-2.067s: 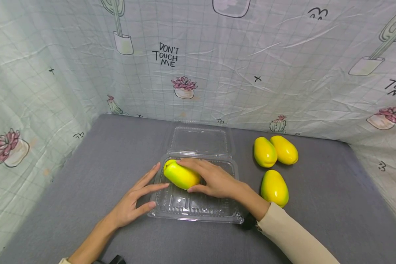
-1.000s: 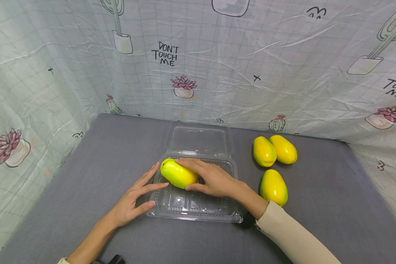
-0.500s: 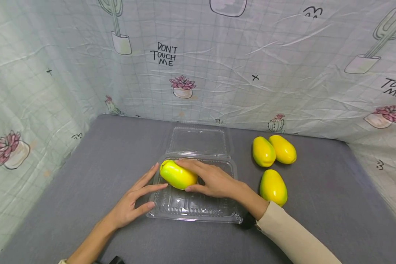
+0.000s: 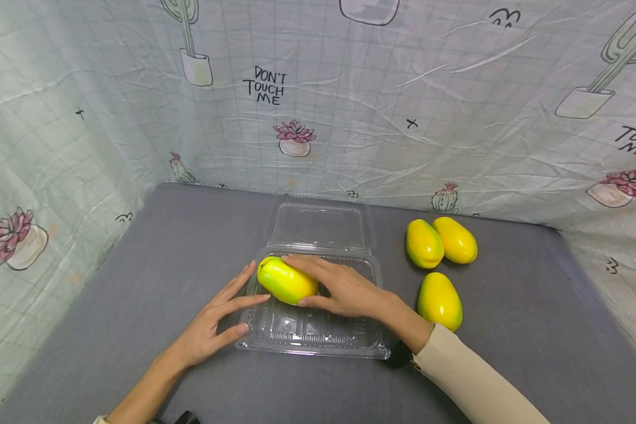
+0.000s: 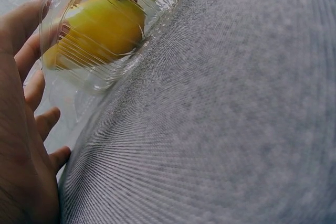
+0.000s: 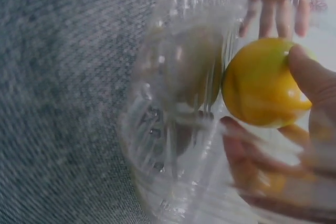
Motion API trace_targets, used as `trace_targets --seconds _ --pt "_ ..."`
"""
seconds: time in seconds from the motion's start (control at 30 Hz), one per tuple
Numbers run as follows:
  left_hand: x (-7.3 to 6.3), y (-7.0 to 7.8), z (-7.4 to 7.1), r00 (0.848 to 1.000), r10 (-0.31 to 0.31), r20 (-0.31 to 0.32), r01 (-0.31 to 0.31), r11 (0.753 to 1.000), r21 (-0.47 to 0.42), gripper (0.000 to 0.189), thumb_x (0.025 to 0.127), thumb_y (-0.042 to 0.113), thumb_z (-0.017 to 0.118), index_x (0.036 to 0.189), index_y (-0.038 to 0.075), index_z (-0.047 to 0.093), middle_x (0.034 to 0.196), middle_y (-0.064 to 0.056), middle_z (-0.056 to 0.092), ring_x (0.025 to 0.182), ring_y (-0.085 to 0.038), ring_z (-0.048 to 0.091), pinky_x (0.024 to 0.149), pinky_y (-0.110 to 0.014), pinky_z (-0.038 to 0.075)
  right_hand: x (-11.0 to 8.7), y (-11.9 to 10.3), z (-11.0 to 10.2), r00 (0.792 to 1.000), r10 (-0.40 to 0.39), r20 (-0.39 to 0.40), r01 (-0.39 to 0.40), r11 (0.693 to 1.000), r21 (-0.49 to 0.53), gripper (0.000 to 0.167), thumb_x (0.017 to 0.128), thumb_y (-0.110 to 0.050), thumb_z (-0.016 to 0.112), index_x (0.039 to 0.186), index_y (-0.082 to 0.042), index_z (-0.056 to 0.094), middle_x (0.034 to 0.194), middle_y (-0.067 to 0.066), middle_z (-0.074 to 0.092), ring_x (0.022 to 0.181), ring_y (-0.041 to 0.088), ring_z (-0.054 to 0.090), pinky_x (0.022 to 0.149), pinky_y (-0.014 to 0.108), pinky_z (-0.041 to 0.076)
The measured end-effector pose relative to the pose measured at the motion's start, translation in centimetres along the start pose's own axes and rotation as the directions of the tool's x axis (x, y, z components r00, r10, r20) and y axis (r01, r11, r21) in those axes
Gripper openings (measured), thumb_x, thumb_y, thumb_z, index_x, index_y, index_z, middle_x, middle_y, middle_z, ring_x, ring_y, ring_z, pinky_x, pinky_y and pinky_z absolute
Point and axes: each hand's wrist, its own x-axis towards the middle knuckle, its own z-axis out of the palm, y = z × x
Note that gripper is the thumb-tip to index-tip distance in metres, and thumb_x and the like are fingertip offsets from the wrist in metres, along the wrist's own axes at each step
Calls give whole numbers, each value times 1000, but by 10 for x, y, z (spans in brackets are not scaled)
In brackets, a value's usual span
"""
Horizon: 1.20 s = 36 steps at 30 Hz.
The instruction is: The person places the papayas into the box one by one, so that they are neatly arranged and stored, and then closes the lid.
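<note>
A yellow-green mango (image 4: 286,281) lies tilted in the left back part of a clear plastic clamshell container (image 4: 318,354). My right hand (image 4: 344,287) grips the mango from the right, its thumb on the near side and fingers over the far side. In the right wrist view the thumb presses the mango's (image 6: 262,85) skin. At the container's left side, my left hand (image 4: 212,327) has its fingers spread and extended, with the fingertips at the rim. Through the clear wall, the left wrist view shows the mango (image 5: 102,27) close to those fingers.
Right of the container are two touching mangoes (image 4: 424,244) (image 4: 456,240) at the back and a third mango (image 4: 440,301) nearer. The container's lid (image 4: 319,227) lies folded back toward the printed curtain (image 4: 350,118). A grey cloth (image 4: 191,235) covers the table.
The mango has shifted slightly left in the container with my right hand still around it. Over the last half second it holds still, and my left hand stays in place.
</note>
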Motion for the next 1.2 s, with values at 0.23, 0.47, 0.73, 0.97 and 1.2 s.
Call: trace_targets --seconds 0.23,0.47,0.73,0.97,1.2 --pt "0 0 0 1000 4 0 -4 1000 4 43 91 21 60 133 10 57 153 -26 20 139 -45 17 115 -33 11 -1 -1 -2 1000 -9 -9 9 1000 -4 75 90 -44 62 152 -30 22 152 -9 31 127 14 45 96 38 45" --pt "1 0 0 1000 8 -1 -8 1000 7 43 92 23 59 133 10 57 153 -27 20 139 -45 18 114 -33 11 -2 -2 -6 1000 -12 -21 12 1000 -6 75 91 -42 63 152 -29 22 152 -9 30 128 15 45 97 38 44" --pt "2 -1 1 1000 25 -8 -25 1000 -4 44 89 18 62 132 9 58 152 -28 21 139 -46 18 114 -33 12 -7 -4 -16 998 -28 -64 27 999 -18 77 90 -39 65 153 -27 22 153 -10 28 131 14 41 98 37 43" --pt "4 -2 3 1000 24 -4 -24 1000 -9 45 88 16 63 132 9 58 152 -28 21 139 -46 18 114 -33 12 -20 -6 -26 996 12 -87 -16 999 -50 77 90 -44 62 153 -29 21 155 -10 25 137 13 32 102 41 39" --pt "0 -3 3 1000 19 -14 -20 1000 -12 48 84 12 65 131 8 58 152 -28 21 139 -46 17 114 -32 11 -34 -13 -37 993 34 -110 -38 999 -34 78 90 -45 63 153 -29 20 155 -9 24 137 14 33 100 44 41"
